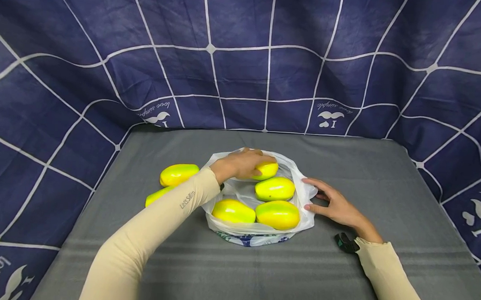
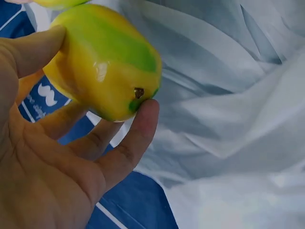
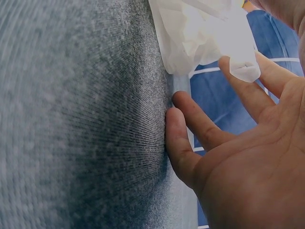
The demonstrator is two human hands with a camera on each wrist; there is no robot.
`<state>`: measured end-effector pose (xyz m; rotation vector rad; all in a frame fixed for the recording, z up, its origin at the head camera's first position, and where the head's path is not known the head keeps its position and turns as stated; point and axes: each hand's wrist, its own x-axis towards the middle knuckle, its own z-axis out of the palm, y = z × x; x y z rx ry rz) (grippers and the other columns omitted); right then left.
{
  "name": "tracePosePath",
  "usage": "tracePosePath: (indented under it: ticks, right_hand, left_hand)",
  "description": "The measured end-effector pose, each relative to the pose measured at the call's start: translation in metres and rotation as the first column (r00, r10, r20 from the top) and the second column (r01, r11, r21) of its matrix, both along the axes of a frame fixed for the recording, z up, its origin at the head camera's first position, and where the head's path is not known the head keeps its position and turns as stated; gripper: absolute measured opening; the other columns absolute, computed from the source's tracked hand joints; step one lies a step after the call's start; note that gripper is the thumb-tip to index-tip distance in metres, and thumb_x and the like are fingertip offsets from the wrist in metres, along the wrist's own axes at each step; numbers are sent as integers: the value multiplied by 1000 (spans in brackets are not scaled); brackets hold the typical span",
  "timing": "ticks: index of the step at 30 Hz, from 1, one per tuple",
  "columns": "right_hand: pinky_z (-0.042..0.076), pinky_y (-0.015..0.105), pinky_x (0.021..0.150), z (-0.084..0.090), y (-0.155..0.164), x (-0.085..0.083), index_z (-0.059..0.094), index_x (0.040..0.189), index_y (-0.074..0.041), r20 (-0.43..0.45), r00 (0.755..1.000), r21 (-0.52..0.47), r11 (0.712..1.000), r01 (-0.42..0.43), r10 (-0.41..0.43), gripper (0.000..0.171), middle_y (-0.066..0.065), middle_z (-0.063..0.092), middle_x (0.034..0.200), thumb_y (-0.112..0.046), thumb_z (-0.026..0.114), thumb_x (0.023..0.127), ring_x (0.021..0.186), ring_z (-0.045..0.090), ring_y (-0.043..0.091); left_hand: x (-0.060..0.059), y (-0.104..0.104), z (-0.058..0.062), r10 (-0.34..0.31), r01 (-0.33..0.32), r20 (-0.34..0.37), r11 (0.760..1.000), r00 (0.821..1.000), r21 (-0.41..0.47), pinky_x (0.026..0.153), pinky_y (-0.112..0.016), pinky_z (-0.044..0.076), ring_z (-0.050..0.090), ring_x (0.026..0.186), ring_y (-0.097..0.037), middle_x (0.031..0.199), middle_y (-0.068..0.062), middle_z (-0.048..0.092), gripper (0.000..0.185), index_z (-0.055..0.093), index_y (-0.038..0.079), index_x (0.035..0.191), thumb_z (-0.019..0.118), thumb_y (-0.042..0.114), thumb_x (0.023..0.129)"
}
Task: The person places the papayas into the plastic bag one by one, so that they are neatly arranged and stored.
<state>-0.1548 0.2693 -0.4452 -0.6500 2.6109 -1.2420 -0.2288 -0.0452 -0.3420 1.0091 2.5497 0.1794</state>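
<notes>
My left hand point(image 1: 244, 163) reaches over the far rim of a white plastic bag point(image 1: 251, 231) and holds a yellow-green papaya point(image 1: 267, 170) by thumb and fingers. In the left wrist view this papaya point(image 2: 105, 62) shows a dark stem scar at its end, a fingertip beside it. Inside the bag lie three more papayas: one at right point(image 1: 275, 189), one front left point(image 1: 234, 211), one front right point(image 1: 278, 214). At the bag's right rim is my right hand point(image 1: 336, 208), its fingers spread apart; bag plastic point(image 3: 244, 68) lies against a finger in the right wrist view.
Left of the bag, partly behind the left sleeve, are two more papayas, one farther back point(image 1: 179, 174) and one nearer point(image 1: 158, 195). A grey cloth point(image 1: 219, 270) covers the table. Blue curtains with white lines point(image 1: 244, 74) border its back and sides.
</notes>
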Motion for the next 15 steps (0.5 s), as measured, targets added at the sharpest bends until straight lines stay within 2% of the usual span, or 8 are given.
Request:
tracePosePath:
  ticks: [4, 9, 11, 15]
  right_hand:
    - [44, 49, 107, 0, 0, 0, 43, 151, -27, -7, 1000, 18, 1000, 0, 0, 74, 5, 41, 156, -31, 80, 87, 137, 41, 23]
    - [46, 37, 106, -1, 1, 0, 44, 151, -28, -17, 1000, 25, 1000, 4, -4, 73, 4, 43, 155, -32, 79, 87, 136, 43, 22]
    - [46, 40, 106, -2, 2, 0, 44, 151, -26, -24, 1000, 21, 1000, 2, -1, 73, 5, 43, 155, -31, 79, 87, 136, 43, 24]
    - [43, 52, 107, -2, 2, -2, 44, 151, -25, -18, 1000, 3, 1000, -1, 1, 73, 7, 41, 156, -29, 79, 88, 138, 41, 27]
  left_hand:
    - [1, 8, -4, 60, -60, 10, 998, 998, -12, 111, -55, 41, 39, 141, -35, 159, -7, 37, 59, 34, 36, 155, 57, 23, 103]
    - [0, 18, -8, 91, -91, 35, 996, 995, 7, 108, -53, 45, 38, 143, -33, 160, -8, 32, 59, 31, 39, 156, 54, 23, 104]
    - [0, 20, -10, 103, -103, 42, 995, 994, 9, 105, -51, 48, 39, 142, -32, 159, -8, 31, 59, 30, 41, 155, 53, 23, 104]
    - [-1, 23, -13, 122, -123, 42, 992, 992, 16, 96, -48, 53, 44, 134, -27, 153, -6, 34, 59, 29, 44, 154, 53, 24, 104]
